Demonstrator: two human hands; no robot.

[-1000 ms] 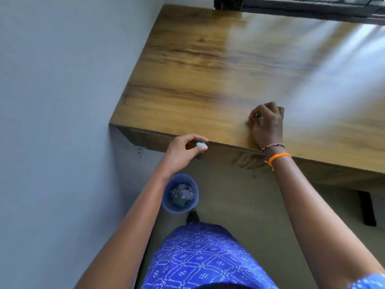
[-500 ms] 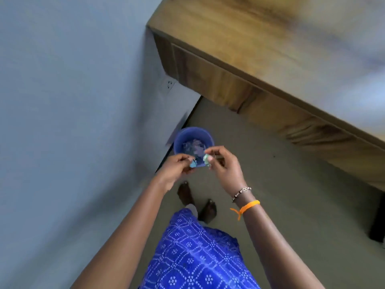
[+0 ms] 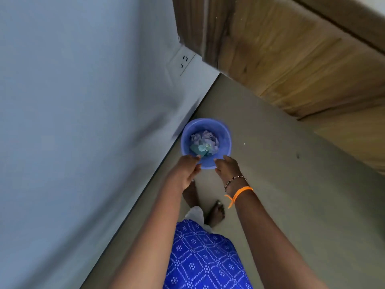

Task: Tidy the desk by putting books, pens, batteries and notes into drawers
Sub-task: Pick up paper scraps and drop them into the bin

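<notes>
Head view is showing the left hand [image 3: 183, 171] and right hand [image 3: 228, 166] hovering empty with fingers relaxed over a round blue plastic bin [image 3: 188, 130] holding crumpled paper scraps [image 3: 205, 142] beside the wooden desk [image 3: 291, 65].

This looks like a room in a home — a corner used for study or desk work. A wooden desk [image 3: 291, 59] with a plain panel side stands against a pale blue painted wall [image 3: 73, 101], which carries a white socket plate [image 3: 184, 61] low down near the bare grey floor [image 3: 291, 195]. A small blue plastic bin [image 3: 226, 140] with crumpled paper [image 3: 205, 140] sits in the corner — and the person stands barefoot [image 3: 216, 212] in a patterned blue garment [image 3: 204, 261], as at home.
</notes>
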